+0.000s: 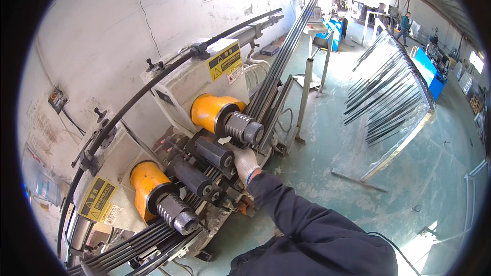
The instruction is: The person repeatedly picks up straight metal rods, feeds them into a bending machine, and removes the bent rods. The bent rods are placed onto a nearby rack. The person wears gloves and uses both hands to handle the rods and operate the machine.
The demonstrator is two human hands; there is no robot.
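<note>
Right hand: the white-gloved right hand [245,162] reaches in a little below the middle of the view, its dark sleeve [302,209] trailing off toward 4 o'clock.
Fingers: the fingers [233,147] point toward 11 o'clock; their tips disappear among the machine parts, so I cannot tell whether they are grasping something or released.
Upper dark block: this faceted block [212,151] lies between 9 and 10 o'clock of the hand, right against it in the view; actual contact cannot be told.
Lower dark block: a similar block [189,175] sits near 9 o'clock, a bit farther out.
Upper spindle: the ribbed metal spindle [243,127] is just above the hand at 12 o'clock, projecting from an orange collar [210,112] at 11.
Lower spindle: its ribbed counterpart [176,213] stands at 8 o'clock, with a second orange collar [148,188] behind it.
Rods: one bundle of long dark rods [284,61] runs off between 12 and 1 o'clock; another bundle [143,243] fans out near 8.
Curved tube: a black tube [135,102] arcs over the machine, passing 10 o'clock.
Rack: at 2 o'clock, well apart, a frame [423,91] carries many more rods.
Co-worker: a person [404,24] is far back, between 1 and 2 o'clock.
</note>
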